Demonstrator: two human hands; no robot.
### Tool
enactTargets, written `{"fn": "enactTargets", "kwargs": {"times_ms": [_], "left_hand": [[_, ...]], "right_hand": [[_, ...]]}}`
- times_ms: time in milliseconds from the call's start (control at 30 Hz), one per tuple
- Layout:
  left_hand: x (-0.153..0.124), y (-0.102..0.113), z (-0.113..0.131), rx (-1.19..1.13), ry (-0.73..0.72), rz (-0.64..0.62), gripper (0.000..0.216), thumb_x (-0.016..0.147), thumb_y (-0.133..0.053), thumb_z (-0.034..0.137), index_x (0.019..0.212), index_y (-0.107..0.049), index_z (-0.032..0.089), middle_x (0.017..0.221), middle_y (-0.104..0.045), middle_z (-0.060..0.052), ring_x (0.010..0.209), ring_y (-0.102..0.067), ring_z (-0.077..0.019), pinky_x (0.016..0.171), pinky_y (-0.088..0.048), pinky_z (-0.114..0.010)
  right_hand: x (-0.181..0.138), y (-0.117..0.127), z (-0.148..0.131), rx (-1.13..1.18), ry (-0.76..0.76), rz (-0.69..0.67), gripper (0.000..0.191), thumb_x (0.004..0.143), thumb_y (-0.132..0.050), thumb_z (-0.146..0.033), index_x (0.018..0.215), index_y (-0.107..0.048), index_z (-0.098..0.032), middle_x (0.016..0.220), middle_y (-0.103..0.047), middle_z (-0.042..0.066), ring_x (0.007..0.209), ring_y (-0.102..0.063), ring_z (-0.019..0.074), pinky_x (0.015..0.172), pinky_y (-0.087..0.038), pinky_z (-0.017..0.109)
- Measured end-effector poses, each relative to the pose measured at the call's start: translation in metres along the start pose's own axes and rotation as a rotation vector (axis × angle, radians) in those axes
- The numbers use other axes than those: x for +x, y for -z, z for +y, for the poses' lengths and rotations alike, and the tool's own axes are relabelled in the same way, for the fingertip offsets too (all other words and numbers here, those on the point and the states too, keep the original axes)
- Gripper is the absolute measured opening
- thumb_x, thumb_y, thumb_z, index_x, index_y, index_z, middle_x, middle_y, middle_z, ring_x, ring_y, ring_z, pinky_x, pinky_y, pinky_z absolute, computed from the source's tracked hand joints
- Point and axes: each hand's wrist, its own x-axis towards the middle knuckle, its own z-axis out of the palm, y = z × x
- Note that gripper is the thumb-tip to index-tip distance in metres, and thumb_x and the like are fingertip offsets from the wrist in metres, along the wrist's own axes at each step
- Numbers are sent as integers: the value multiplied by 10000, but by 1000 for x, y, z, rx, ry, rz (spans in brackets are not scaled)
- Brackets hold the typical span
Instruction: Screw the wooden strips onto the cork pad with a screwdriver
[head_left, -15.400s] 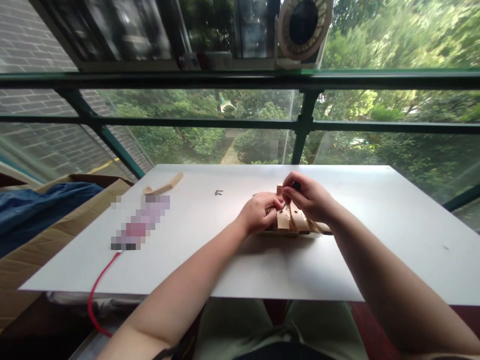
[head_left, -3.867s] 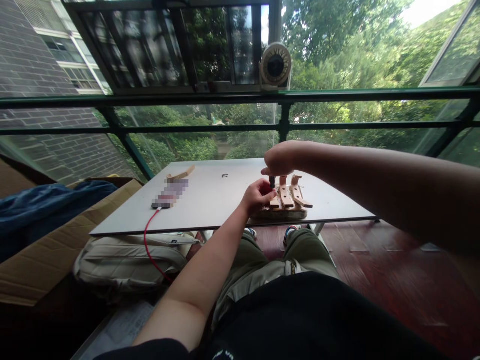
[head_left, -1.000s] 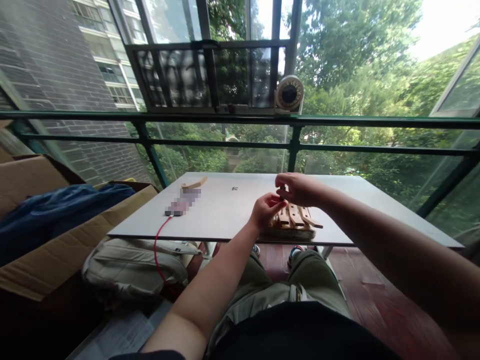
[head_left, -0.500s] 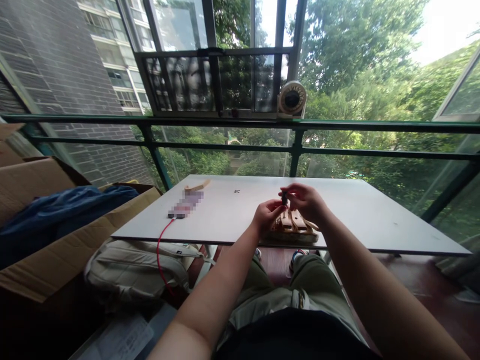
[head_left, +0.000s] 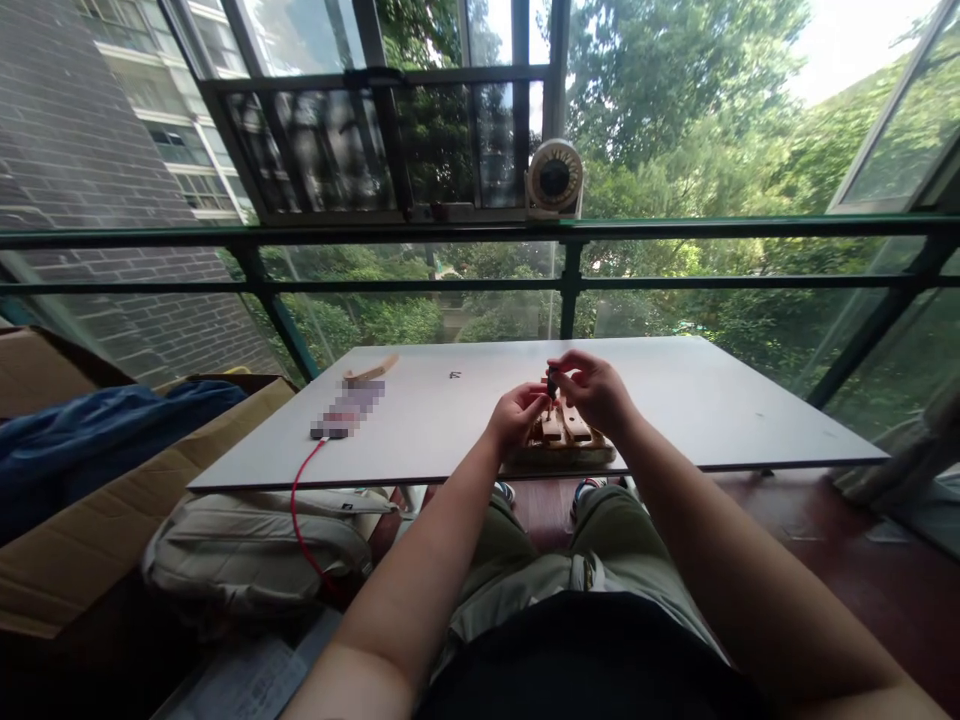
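Observation:
My right hand (head_left: 592,392) pinches a small dark upright piece (head_left: 553,382) between thumb and fingers, too small for me to name its kind. From the other side my left hand (head_left: 519,414) comes in with fingers closed close beneath that piece; what it grips is hidden. Directly under both hands, a wooden block-like assembly (head_left: 576,430) with light slats and holes lies at the front edge of the white table (head_left: 420,445). Its left part is covered by my left hand.
A curved wooden strip (head_left: 373,370) and a blurred-out flat device (head_left: 349,410) with a red cable (head_left: 296,515) are on the table's left. Small dark bits (head_left: 454,375) lie mid-table. An open cardboard box (head_left: 150,500) and a pale backpack (head_left: 247,545) stand left. A railing (head_left: 450,235) runs behind.
The view has shifted, so the table and surroundings appear farther left and slightly higher. Both hands stay together over the wooden assembly, with the dark piece still in the right fingers.

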Motion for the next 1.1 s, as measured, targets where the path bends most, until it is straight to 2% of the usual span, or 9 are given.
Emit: {"fn": "enactTargets", "kwargs": {"times_ms": [200,300,400,500,667,867,1100], "left_hand": [[-3,0,2,-30,41,-28,507,755,-746,518,1055,-603,135,867,-708,-72,709,-651,-128,642,-491,-234],[-5,0,3,-28,59,-45,505,742,-765,504,1045,-562,156,768,-675,-20,530,-554,-74,498,-412,-190],[-5,0,3,-21,66,-45,470,741,-770,494,996,-530,180,651,-597,48,431,-457,-43,428,-335,-165],[-4,1,1,-16,63,-45,442,751,-762,489,973,-542,177,643,-591,50,421,-430,-34,426,-318,-164],[-2,1,0,-12,51,-50,434,755,-757,484,984,-601,149,792,-683,-22,556,-533,-61,527,-398,-187],[-2,0,0,-8,48,-50,445,764,-744,491,1003,-613,141,842,-703,-50,681,-611,-104,598,-445,-202],[-4,4,-6,-13,63,-87,362,809,-694,429,1010,-599,143,667,-582,26,438,-426,-37,440,-335,-178]], "right_hand": [[-2,-7,0,-23,8,12,212,830,-629,-376,952,-662,-206,937,-709,43,557,-519,96,492,-409,222],[-3,-10,-1,-29,4,3,213,845,-606,-366,967,-657,-199,802,-689,32,553,-516,106,501,-402,220],[-3,-12,-2,-33,5,0,229,852,-589,-362,988,-657,-192,706,-653,19,569,-535,123,518,-409,225],[-3,-13,-2,-40,17,16,222,841,-601,-364,973,-652,-192,758,-668,26,587,-545,123,537,-422,231],[-1,-11,2,-60,37,75,220,808,-651,-391,901,-612,-195,938,-705,59,620,-559,120,572,-448,245],[0,-12,5,-75,48,106,224,805,-663,-396,850,-561,-202,964,-709,59,623,-559,119,584,-450,248],[-5,-16,2,-93,60,74,127,838,-606,-302,923,-583,-210,947,-717,42,543,-511,90,544,-422,231]]}}
